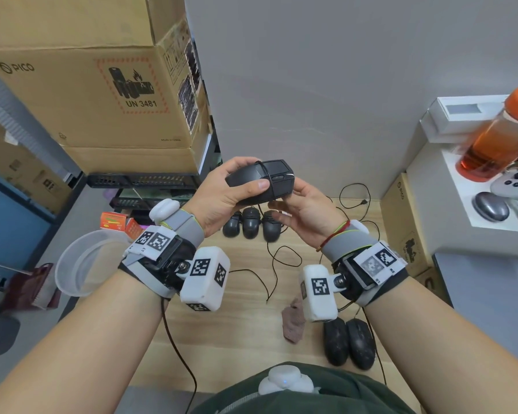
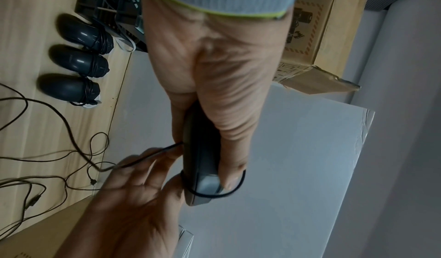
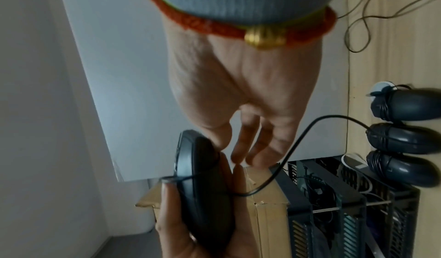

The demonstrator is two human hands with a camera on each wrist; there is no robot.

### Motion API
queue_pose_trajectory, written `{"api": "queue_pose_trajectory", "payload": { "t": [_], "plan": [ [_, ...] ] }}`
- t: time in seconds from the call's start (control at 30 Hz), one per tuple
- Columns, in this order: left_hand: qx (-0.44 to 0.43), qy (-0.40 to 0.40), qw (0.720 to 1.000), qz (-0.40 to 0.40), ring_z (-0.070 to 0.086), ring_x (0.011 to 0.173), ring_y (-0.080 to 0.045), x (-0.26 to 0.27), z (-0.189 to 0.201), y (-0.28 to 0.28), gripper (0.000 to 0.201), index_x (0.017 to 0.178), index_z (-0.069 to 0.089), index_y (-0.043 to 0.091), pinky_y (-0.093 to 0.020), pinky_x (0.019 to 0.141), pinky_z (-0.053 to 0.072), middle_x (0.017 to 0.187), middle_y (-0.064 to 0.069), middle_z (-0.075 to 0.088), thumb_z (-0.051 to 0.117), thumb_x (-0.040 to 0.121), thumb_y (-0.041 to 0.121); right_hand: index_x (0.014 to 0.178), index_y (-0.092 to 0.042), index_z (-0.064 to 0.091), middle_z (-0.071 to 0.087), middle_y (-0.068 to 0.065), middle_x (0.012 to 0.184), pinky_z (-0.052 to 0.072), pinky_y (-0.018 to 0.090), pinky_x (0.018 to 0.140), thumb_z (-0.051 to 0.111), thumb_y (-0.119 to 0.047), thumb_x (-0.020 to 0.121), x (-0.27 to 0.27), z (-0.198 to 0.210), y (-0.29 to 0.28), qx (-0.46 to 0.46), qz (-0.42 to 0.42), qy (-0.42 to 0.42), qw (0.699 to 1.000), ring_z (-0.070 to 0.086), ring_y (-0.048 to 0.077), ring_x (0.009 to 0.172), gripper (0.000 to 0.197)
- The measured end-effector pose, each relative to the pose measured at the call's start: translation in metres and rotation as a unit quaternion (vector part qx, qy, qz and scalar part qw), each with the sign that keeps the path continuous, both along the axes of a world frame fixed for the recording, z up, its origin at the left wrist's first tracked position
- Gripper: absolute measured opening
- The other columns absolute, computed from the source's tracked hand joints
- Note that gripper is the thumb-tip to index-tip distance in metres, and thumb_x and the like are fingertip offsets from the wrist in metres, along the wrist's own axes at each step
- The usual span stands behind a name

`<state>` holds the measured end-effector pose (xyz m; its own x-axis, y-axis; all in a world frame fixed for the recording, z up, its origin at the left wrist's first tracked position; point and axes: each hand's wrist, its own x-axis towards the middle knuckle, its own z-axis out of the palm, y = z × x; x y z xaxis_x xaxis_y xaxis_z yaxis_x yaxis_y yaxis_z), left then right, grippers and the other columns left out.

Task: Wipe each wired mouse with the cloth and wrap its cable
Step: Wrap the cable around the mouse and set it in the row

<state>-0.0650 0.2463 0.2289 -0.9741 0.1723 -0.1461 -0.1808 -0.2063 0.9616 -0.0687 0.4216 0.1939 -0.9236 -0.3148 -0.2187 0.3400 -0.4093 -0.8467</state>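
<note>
My left hand [image 1: 254, 173] holds a black wired mouse [image 1: 260, 180] in the air, thumb on top and fingers behind. One turn of its cable [image 2: 235, 188] loops round the body. The right hand [image 1: 284, 203] is just under and right of the mouse, thumb touching it, fingers fairly straight. The cable [image 3: 298, 139] arcs past those fingers down to the table; no pinch shows. Three black mice with wrapped cables [image 1: 251, 224] lie side by side at the back of the wooden table [image 1: 243, 324]. Two more mice [image 1: 349, 343] lie front right beside the brownish cloth [image 1: 293, 322].
Loose cables [image 1: 284, 258] trail over the table's middle and right. Cardboard boxes [image 1: 87, 94] and black racks [image 1: 144, 182] stand back left, a clear plastic tub [image 1: 81, 264] at the left. A white shelf [image 1: 449, 204] at right carries an orange bottle [image 1: 497, 135].
</note>
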Motion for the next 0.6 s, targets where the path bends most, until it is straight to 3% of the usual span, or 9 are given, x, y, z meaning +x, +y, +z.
{"api": "queue_pose_trajectory", "payload": {
  "t": [0.1, 0.17, 0.23, 0.3, 0.33, 0.4, 0.47, 0.53, 0.6],
  "plan": [
    [0.001, -0.007, 1.000, 0.011, 0.070, 0.100, -0.016, 0.001, 0.000, 0.007, 0.050, 0.121, 0.063, 0.014, -0.027, 0.082, 0.058, 0.116, -0.009, 0.068, 0.079, 0.074, 0.013, 0.124, -0.012, 0.057, 0.066, 0.000, 0.102, 0.053, 0.024, 0.073, 0.057, 0.007, 0.091, -0.003, -0.005, -0.001, 0.054, -0.029, 0.041, 0.997, 0.063, 0.013, 0.089, 0.037],
    [0.005, -0.011, 1.000, 0.014, 0.070, 0.099, -0.016, 0.001, 0.000, 0.009, 0.044, 0.119, 0.064, 0.014, -0.028, 0.084, 0.059, 0.114, -0.008, 0.069, 0.078, 0.078, 0.010, 0.125, -0.011, 0.055, 0.068, -0.002, 0.101, 0.050, 0.027, 0.079, 0.062, 0.003, 0.090, -0.004, -0.008, -0.002, 0.065, -0.042, 0.037, 0.996, 0.065, 0.012, 0.092, 0.038],
    [0.016, -0.014, 1.000, 0.010, 0.070, 0.098, -0.016, 0.001, 0.000, 0.011, 0.035, 0.117, 0.064, 0.013, -0.029, 0.086, 0.060, 0.111, -0.008, 0.070, 0.073, 0.086, 0.002, 0.127, -0.006, 0.053, 0.070, 0.004, 0.102, 0.049, 0.030, 0.077, 0.065, -0.008, 0.090, -0.004, -0.010, -0.005, 0.070, -0.026, 0.017, 0.997, 0.067, 0.019, 0.095, 0.038],
    [0.025, -0.014, 1.000, 0.006, 0.070, 0.098, -0.018, 0.001, 0.000, 0.014, 0.031, 0.118, 0.063, 0.011, -0.031, 0.088, 0.060, 0.110, -0.009, 0.070, 0.069, 0.090, -0.002, 0.123, -0.007, 0.054, 0.073, 0.013, 0.094, 0.052, 0.034, 0.070, 0.055, -0.023, 0.099, -0.002, -0.012, -0.008, 0.110, 0.012, -0.009, 0.994, 0.071, 0.029, 0.086, 0.029],
    [0.026, -0.013, 1.000, 0.007, 0.069, 0.097, -0.018, 0.001, 0.001, 0.015, 0.031, 0.118, 0.063, 0.011, -0.030, 0.087, 0.060, 0.110, -0.009, 0.070, 0.069, 0.090, -0.002, 0.116, -0.008, 0.054, 0.072, 0.014, 0.082, 0.051, 0.034, 0.065, 0.047, -0.027, 0.102, 0.000, -0.012, -0.010, 0.128, 0.026, -0.019, 0.991, 0.070, 0.029, 0.072, 0.025],
    [0.023, -0.012, 1.000, 0.015, 0.069, 0.091, -0.017, 0.001, 0.001, 0.017, 0.029, 0.118, 0.063, 0.010, -0.030, 0.082, 0.059, 0.107, -0.009, 0.069, 0.068, 0.091, -0.002, 0.098, -0.011, 0.052, 0.056, 0.006, 0.057, 0.037, 0.031, 0.056, 0.040, -0.027, 0.104, 0.003, -0.013, -0.013, 0.143, 0.032, -0.018, 0.989, 0.049, 0.021, 0.046, 0.020],
    [0.009, -0.009, 1.000, 0.020, 0.070, 0.087, -0.015, 0.001, 0.001, 0.016, 0.030, 0.120, 0.062, 0.009, -0.031, 0.079, 0.060, 0.104, -0.005, 0.070, 0.069, 0.092, 0.001, 0.083, -0.015, 0.050, 0.040, -0.001, 0.053, 0.026, 0.026, 0.050, 0.039, -0.018, 0.102, 0.004, -0.014, -0.013, 0.155, 0.034, -0.004, 0.987, 0.028, 0.013, 0.044, 0.022],
    [-0.002, -0.005, 1.000, 0.022, 0.071, 0.086, -0.016, 0.001, 0.000, 0.014, 0.030, 0.119, 0.063, 0.010, -0.031, 0.078, 0.061, 0.099, -0.002, 0.072, 0.070, 0.091, 0.002, 0.079, -0.014, 0.048, 0.034, -0.003, 0.055, 0.019, 0.020, 0.043, 0.040, -0.011, 0.101, 0.004, -0.013, -0.010, 0.173, 0.042, 0.013, 0.984, 0.021, 0.010, 0.046, 0.024],
    [-0.007, -0.002, 1.000, 0.028, 0.071, 0.087, -0.018, 0.001, -0.001, 0.012, 0.029, 0.117, 0.066, 0.011, -0.031, 0.078, 0.062, 0.098, -0.002, 0.074, 0.072, 0.090, 0.002, 0.084, -0.009, 0.051, 0.034, -0.003, 0.056, 0.017, 0.019, 0.042, 0.042, -0.010, 0.101, 0.005, -0.010, -0.009, 0.186, 0.051, 0.032, 0.981, 0.020, 0.009, 0.046, 0.019]
  ]
}}
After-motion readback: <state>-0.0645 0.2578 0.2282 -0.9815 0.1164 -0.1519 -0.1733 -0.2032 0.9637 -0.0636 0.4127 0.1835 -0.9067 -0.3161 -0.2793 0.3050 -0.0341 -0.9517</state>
